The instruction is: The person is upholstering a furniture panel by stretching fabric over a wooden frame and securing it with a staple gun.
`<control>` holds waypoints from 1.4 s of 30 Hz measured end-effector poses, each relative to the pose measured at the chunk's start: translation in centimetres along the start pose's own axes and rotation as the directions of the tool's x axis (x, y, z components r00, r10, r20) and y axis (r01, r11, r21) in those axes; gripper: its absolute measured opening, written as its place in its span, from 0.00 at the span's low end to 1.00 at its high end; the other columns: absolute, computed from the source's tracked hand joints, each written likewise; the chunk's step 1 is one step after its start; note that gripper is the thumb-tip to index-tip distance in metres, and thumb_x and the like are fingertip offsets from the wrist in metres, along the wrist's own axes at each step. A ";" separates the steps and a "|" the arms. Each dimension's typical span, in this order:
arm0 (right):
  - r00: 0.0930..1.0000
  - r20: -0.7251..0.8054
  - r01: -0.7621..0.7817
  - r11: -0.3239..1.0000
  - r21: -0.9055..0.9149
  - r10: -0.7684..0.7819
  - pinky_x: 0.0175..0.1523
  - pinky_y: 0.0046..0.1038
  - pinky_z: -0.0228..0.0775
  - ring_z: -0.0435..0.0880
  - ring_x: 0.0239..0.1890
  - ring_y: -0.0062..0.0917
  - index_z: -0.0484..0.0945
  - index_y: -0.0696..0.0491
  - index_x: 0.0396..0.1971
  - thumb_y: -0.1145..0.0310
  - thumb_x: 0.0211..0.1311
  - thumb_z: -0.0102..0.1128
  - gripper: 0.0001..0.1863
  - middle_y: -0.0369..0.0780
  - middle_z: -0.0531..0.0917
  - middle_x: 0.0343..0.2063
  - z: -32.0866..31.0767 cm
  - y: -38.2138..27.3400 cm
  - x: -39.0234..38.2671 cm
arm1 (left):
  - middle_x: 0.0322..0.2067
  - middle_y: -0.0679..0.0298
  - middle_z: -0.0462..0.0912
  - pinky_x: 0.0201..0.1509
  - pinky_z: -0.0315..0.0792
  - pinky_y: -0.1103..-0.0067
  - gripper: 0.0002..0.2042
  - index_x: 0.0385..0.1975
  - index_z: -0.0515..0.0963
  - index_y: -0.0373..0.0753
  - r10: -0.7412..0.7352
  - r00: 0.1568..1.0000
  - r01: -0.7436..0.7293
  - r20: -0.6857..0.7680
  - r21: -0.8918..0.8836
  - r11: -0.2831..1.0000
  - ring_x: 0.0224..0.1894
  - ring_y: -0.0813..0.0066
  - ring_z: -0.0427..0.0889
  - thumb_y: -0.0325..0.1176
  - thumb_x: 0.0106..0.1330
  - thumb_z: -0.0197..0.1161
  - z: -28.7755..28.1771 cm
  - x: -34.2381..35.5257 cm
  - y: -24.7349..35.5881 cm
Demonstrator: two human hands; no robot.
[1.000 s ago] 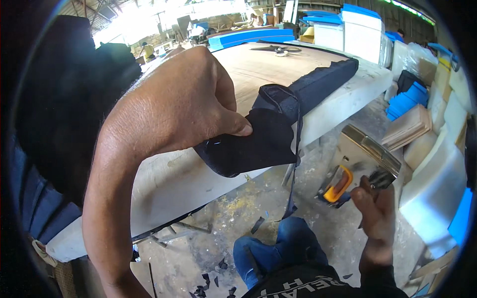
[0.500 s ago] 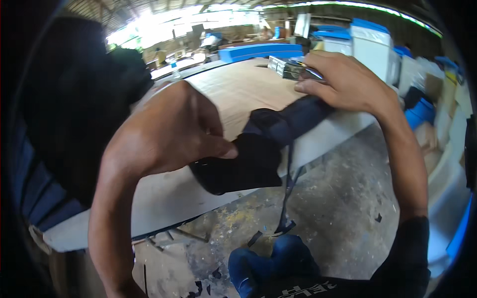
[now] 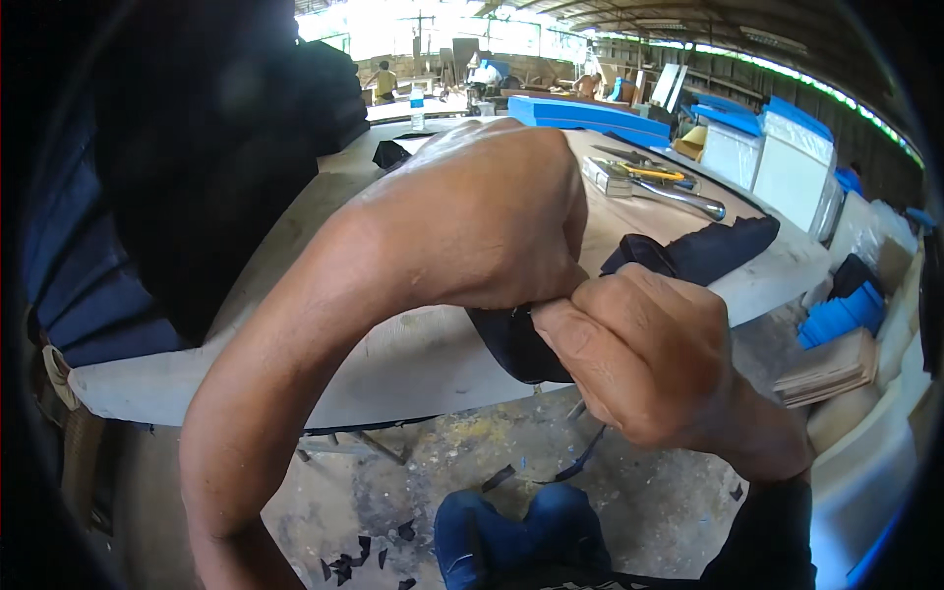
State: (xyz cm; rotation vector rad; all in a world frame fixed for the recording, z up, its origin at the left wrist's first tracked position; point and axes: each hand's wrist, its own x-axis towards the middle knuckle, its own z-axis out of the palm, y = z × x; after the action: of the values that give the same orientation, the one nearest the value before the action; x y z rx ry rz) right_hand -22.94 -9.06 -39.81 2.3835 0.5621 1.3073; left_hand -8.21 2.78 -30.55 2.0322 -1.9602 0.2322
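Your two hands meet over the near edge of the desk (image 3: 418,369), at the black cloth (image 3: 519,356). Your left hand (image 3: 492,231) arches across from the left, wrist bent high, fingers narrow and holding the cloth from above; its fingertips are hidden. Your right hand (image 3: 649,354) is curled in narrow, thumb side touching the left near its fingertips — you can't tell from here what it pinches, if anything.

Cloth position: directly under and behind your hands, a dark curved flap showing below the left hand over the desk's pale side. Beyond the right hand a dark padded strip (image 3: 723,254) runs along the desk edge toward the far right corner.

Tools: a silver staple gun (image 3: 700,202) with a yellow part lies on the desktop past your hands; dark scissors (image 3: 624,155) just behind it. Farther back, a blue foam slab (image 3: 590,120) and, well to its left, a clear bottle (image 3: 417,108).

To your left, a large dark fabric mass (image 3: 216,167) rises beside the desk. On the floor, black scraps (image 3: 342,568) lie scattered left of your jeans (image 3: 521,536).
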 end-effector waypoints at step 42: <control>0.558 0.554 -0.527 0.780 -0.338 0.617 0.52 0.43 0.75 0.84 0.47 0.49 0.79 0.63 0.48 0.69 0.55 0.62 0.21 0.56 0.84 0.46 -1.2 17.9 -1.0 | 0.27 0.57 0.91 0.37 0.85 0.73 0.16 0.31 0.92 0.35 -0.063 0.996 0.065 0.065 -0.041 0.997 0.28 0.69 0.90 0.41 0.51 0.85 0.0 0.4 0.5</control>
State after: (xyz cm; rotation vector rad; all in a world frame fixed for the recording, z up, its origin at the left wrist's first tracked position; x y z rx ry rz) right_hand -21.48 -24.74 -31.14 2.7635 -0.5560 0.5606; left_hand -8.71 2.35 -30.35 2.0948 -1.9160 0.1113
